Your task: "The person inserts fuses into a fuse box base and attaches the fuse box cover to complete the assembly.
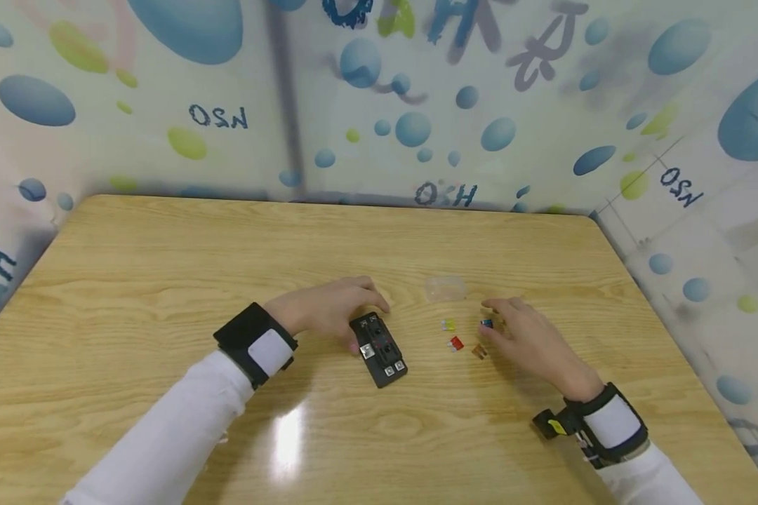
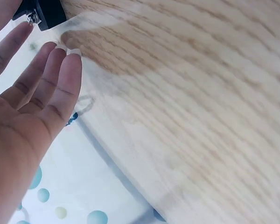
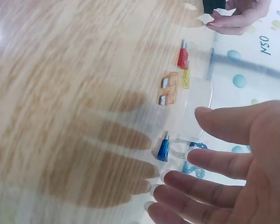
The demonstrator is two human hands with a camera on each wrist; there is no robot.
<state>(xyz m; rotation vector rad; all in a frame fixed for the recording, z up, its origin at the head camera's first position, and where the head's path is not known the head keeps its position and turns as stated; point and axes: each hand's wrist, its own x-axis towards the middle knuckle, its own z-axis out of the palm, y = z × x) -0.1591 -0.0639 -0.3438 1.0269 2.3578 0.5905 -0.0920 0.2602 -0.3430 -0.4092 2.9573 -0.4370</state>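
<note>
My left hand (image 1: 331,305) pinches a flat black block (image 1: 379,349) by its far left end, thumb at the side and a finger at the top. The block has silvery metal pieces and dark round spots on its face. In the left wrist view only a corner of the block (image 2: 51,13) shows. My right hand (image 1: 533,344) hovers with spread fingers over a blue blade fuse (image 3: 163,148), which lies apart from the fingertips. Left of that hand lie an orange-brown blade fuse (image 3: 171,88), a red one (image 3: 183,58) and a yellow one (image 3: 185,78).
A clear plastic box (image 1: 445,288) stands just behind the fuses. The wooden table (image 1: 164,280) reaches back to a wall (image 1: 259,154) with bubble patterns, and another wall borders its right side. A bright light reflection lies near the front.
</note>
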